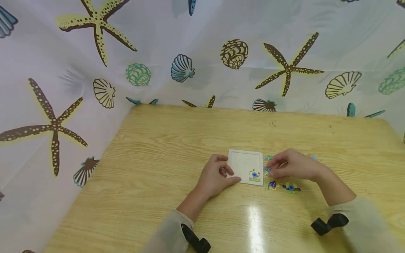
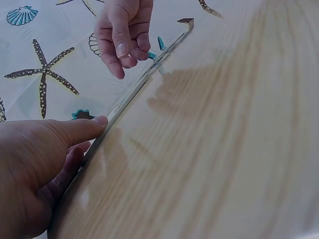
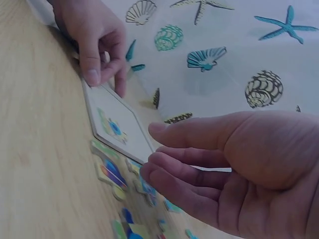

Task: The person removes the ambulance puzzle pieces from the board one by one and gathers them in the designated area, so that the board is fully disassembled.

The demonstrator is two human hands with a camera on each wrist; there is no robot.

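A white square jigsaw puzzle tray [image 1: 242, 160] lies on the wooden table, with one colourful piece [image 1: 254, 174] in its lower right corner. My left hand [image 1: 216, 177] holds the tray at its lower left corner, thumb along the near edge and fingers at the left side. Over the loose puzzle pieces [image 3: 110, 174] to the right of the tray hovers my right hand [image 1: 292, 165]. Its fingers are loosely bent, and a gap shows between thumb and fingertips in the right wrist view, with no piece between them. Whether the fingertips touch a piece below, I cannot tell.
Several loose pieces, among them a blue and yellow one [image 1: 291, 187], lie right of the tray and under the right hand. A white cloth [image 1: 202, 52] printed with shells and starfish hangs behind and left of the wooden table [image 1: 158, 154].
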